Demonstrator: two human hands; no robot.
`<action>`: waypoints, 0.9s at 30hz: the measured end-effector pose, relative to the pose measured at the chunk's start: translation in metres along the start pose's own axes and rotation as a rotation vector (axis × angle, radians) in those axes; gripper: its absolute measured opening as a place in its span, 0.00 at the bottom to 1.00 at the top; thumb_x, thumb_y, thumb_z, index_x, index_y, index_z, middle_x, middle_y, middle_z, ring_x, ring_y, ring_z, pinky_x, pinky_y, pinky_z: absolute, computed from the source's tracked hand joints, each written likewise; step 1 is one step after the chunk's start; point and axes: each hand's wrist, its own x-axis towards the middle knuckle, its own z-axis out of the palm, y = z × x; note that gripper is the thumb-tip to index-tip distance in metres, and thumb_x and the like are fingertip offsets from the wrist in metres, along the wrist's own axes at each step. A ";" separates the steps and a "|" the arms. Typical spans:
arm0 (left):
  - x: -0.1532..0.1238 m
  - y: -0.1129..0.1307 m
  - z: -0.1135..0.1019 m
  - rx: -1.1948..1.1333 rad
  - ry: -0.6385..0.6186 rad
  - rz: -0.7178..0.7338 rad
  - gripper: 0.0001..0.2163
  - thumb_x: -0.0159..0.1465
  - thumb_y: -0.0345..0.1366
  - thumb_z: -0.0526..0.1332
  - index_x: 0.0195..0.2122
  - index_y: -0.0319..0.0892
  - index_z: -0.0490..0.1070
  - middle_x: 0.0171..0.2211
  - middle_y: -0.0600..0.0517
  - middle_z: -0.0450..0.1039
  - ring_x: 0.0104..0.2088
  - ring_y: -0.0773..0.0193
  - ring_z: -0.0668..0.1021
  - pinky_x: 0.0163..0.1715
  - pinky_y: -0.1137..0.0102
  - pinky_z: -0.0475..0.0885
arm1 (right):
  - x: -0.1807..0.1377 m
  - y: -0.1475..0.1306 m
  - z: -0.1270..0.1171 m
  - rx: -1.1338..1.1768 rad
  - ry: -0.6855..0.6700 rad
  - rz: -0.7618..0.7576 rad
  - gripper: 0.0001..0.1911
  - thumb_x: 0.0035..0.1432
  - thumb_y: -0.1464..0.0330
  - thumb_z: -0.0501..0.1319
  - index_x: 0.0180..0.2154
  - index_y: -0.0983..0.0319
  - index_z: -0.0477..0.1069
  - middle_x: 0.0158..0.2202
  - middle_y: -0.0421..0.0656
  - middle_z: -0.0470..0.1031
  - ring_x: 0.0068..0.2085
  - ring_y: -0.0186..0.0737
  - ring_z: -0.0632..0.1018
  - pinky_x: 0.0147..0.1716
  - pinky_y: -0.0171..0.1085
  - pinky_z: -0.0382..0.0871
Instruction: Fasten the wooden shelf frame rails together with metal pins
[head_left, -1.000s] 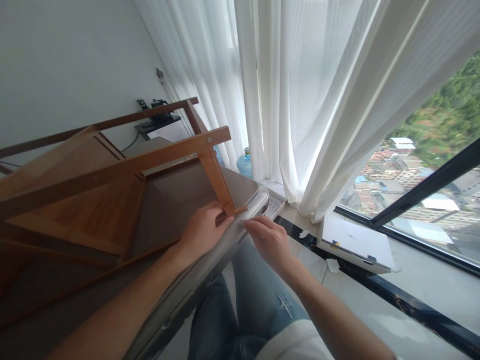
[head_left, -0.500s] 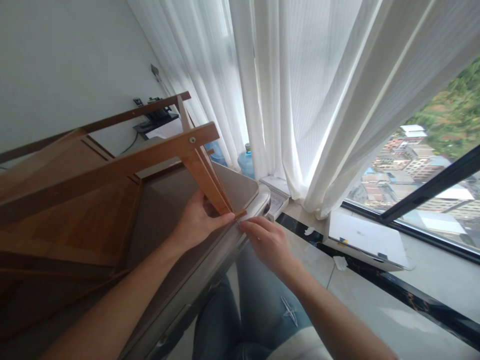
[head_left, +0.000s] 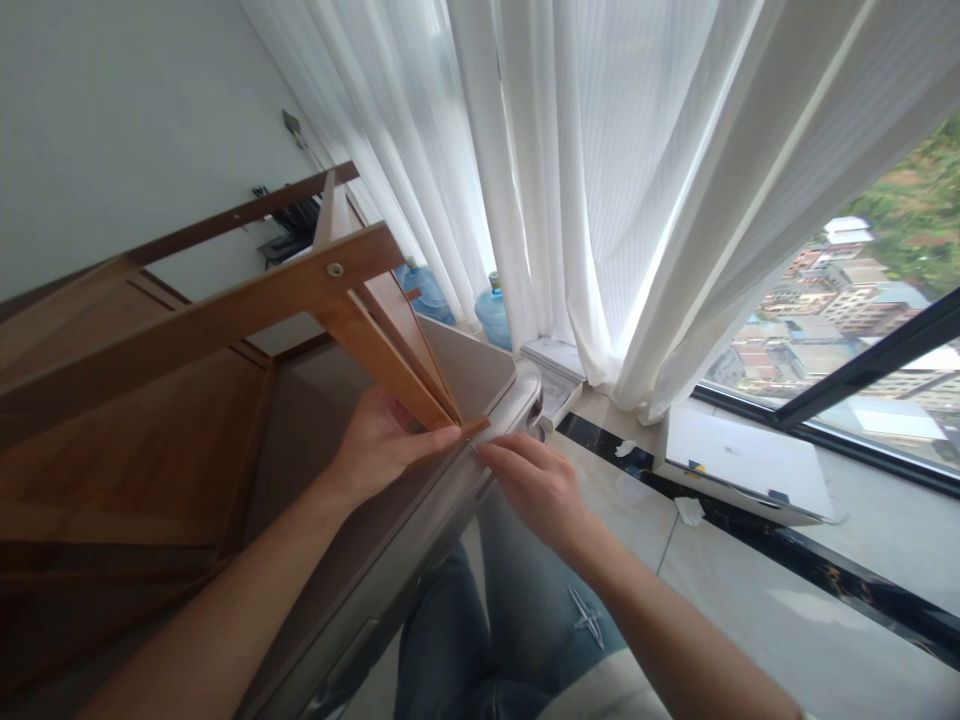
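A brown wooden folding frame (head_left: pixel 225 320) lies across a grey table (head_left: pixel 480 375) in front of me. My left hand (head_left: pixel 379 445) grips the lower end of one wooden leg (head_left: pixel 390 370), thumb pressed along it near the table's edge. My right hand (head_left: pixel 536 485) is just right of that leg's tip, its fingers pinched together at the wood's end; whatever they hold is too small to name. My jeans-clad knee (head_left: pixel 517 600) shows below both hands.
White curtains (head_left: pixel 600 180) hang along a large window with a black frame (head_left: pixel 862 370). Two blue water jugs (head_left: pixel 495 315) stand by the curtain. A white flat box (head_left: pixel 742 465) rests on the sill ledge. A pale tiled floor lies to the right.
The wooden leg has swung further to the left and tilted more. My left hand has shifted its grip on it; my right hand stays pinched at its tip.
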 end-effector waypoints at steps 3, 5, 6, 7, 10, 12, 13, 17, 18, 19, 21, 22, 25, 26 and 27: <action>0.000 -0.002 0.000 0.006 0.000 0.006 0.17 0.52 0.33 0.77 0.43 0.41 0.79 0.41 0.50 0.84 0.42 0.56 0.85 0.48 0.66 0.81 | 0.001 0.000 0.001 -0.004 0.006 -0.018 0.13 0.69 0.77 0.58 0.51 0.60 0.75 0.44 0.48 0.81 0.42 0.40 0.81 0.38 0.36 0.77; 0.000 -0.002 -0.001 0.009 -0.001 0.008 0.17 0.53 0.33 0.77 0.43 0.41 0.79 0.41 0.50 0.84 0.42 0.56 0.85 0.48 0.65 0.81 | 0.001 0.000 0.002 -0.015 0.010 -0.031 0.13 0.68 0.77 0.58 0.50 0.61 0.75 0.43 0.48 0.80 0.42 0.40 0.81 0.38 0.36 0.76; 0.000 -0.003 -0.001 0.008 -0.004 0.007 0.17 0.53 0.33 0.77 0.43 0.41 0.79 0.41 0.50 0.84 0.42 0.56 0.85 0.48 0.65 0.81 | 0.002 -0.001 0.002 -0.021 0.013 -0.036 0.13 0.68 0.77 0.58 0.50 0.62 0.75 0.43 0.48 0.80 0.41 0.40 0.81 0.38 0.36 0.76; 0.000 -0.003 -0.001 0.006 -0.005 0.006 0.17 0.53 0.34 0.77 0.43 0.41 0.79 0.41 0.50 0.84 0.42 0.56 0.85 0.48 0.65 0.81 | 0.002 -0.001 0.001 -0.028 0.017 -0.042 0.13 0.68 0.77 0.58 0.50 0.62 0.75 0.43 0.48 0.80 0.41 0.40 0.81 0.38 0.36 0.76; 0.000 -0.005 -0.001 -0.006 -0.006 0.002 0.16 0.53 0.34 0.77 0.43 0.41 0.79 0.41 0.51 0.84 0.43 0.56 0.85 0.48 0.65 0.81 | 0.003 -0.002 0.000 -0.052 0.027 -0.067 0.13 0.68 0.78 0.57 0.50 0.63 0.75 0.42 0.48 0.80 0.40 0.40 0.81 0.37 0.36 0.76; 0.001 -0.006 -0.001 -0.009 -0.003 0.000 0.16 0.53 0.34 0.77 0.42 0.41 0.79 0.41 0.51 0.84 0.42 0.56 0.85 0.47 0.65 0.81 | 0.004 -0.003 -0.001 -0.069 0.029 -0.082 0.13 0.67 0.79 0.58 0.50 0.63 0.75 0.41 0.49 0.80 0.39 0.40 0.81 0.36 0.36 0.76; 0.001 -0.006 -0.001 -0.010 0.000 0.001 0.16 0.52 0.34 0.77 0.42 0.41 0.79 0.41 0.51 0.84 0.42 0.56 0.85 0.47 0.65 0.81 | 0.004 -0.003 -0.002 -0.076 0.032 -0.084 0.13 0.67 0.79 0.58 0.49 0.63 0.75 0.41 0.49 0.80 0.39 0.40 0.81 0.36 0.36 0.76; 0.000 -0.004 0.000 -0.014 0.010 -0.003 0.17 0.52 0.34 0.77 0.42 0.41 0.79 0.40 0.50 0.84 0.42 0.55 0.85 0.47 0.64 0.81 | 0.007 -0.005 -0.003 -0.084 0.034 -0.083 0.13 0.66 0.80 0.58 0.49 0.64 0.75 0.41 0.49 0.80 0.39 0.40 0.81 0.36 0.35 0.75; 0.000 -0.003 0.000 -0.014 0.009 -0.004 0.17 0.52 0.34 0.77 0.42 0.40 0.79 0.41 0.50 0.84 0.42 0.55 0.85 0.47 0.64 0.81 | 0.007 -0.006 -0.003 -0.082 0.034 -0.082 0.13 0.66 0.80 0.58 0.48 0.64 0.75 0.41 0.49 0.80 0.38 0.40 0.81 0.36 0.35 0.75; 0.000 -0.003 0.000 -0.011 0.006 -0.004 0.17 0.52 0.34 0.77 0.42 0.40 0.79 0.41 0.50 0.84 0.42 0.55 0.85 0.47 0.64 0.81 | 0.007 -0.006 -0.004 -0.080 0.033 -0.082 0.13 0.66 0.80 0.57 0.48 0.64 0.75 0.41 0.49 0.80 0.38 0.40 0.81 0.36 0.35 0.75; 0.000 -0.002 0.000 0.002 0.002 0.003 0.17 0.52 0.34 0.77 0.42 0.40 0.79 0.40 0.50 0.84 0.42 0.56 0.85 0.47 0.64 0.81 | 0.007 -0.006 -0.003 -0.084 0.030 -0.085 0.13 0.66 0.80 0.57 0.49 0.64 0.75 0.41 0.49 0.80 0.38 0.40 0.81 0.36 0.35 0.75; 0.000 -0.002 0.000 0.009 0.000 0.006 0.16 0.52 0.34 0.77 0.42 0.40 0.79 0.40 0.50 0.84 0.42 0.56 0.85 0.47 0.64 0.81 | 0.006 -0.006 -0.003 -0.090 0.027 -0.089 0.13 0.66 0.80 0.57 0.49 0.64 0.75 0.41 0.49 0.80 0.38 0.40 0.81 0.36 0.35 0.75; 0.000 -0.003 0.000 0.019 0.005 0.002 0.17 0.52 0.34 0.77 0.43 0.40 0.79 0.41 0.50 0.84 0.42 0.55 0.85 0.47 0.64 0.81 | 0.006 -0.005 -0.003 -0.106 0.010 -0.094 0.14 0.67 0.80 0.57 0.49 0.63 0.74 0.41 0.49 0.80 0.39 0.40 0.81 0.37 0.36 0.75; 0.000 -0.003 0.000 0.022 0.010 -0.003 0.17 0.52 0.34 0.77 0.43 0.40 0.79 0.41 0.49 0.84 0.42 0.54 0.85 0.47 0.64 0.81 | 0.005 -0.005 -0.003 -0.110 0.002 -0.091 0.14 0.67 0.79 0.56 0.50 0.63 0.74 0.41 0.49 0.80 0.39 0.41 0.81 0.37 0.36 0.75; 0.000 -0.003 0.000 0.024 0.015 -0.008 0.18 0.52 0.35 0.77 0.43 0.40 0.79 0.41 0.49 0.84 0.42 0.54 0.85 0.47 0.63 0.81 | 0.005 -0.005 -0.003 -0.114 -0.005 -0.087 0.14 0.67 0.79 0.56 0.50 0.63 0.74 0.41 0.49 0.81 0.39 0.41 0.81 0.37 0.37 0.75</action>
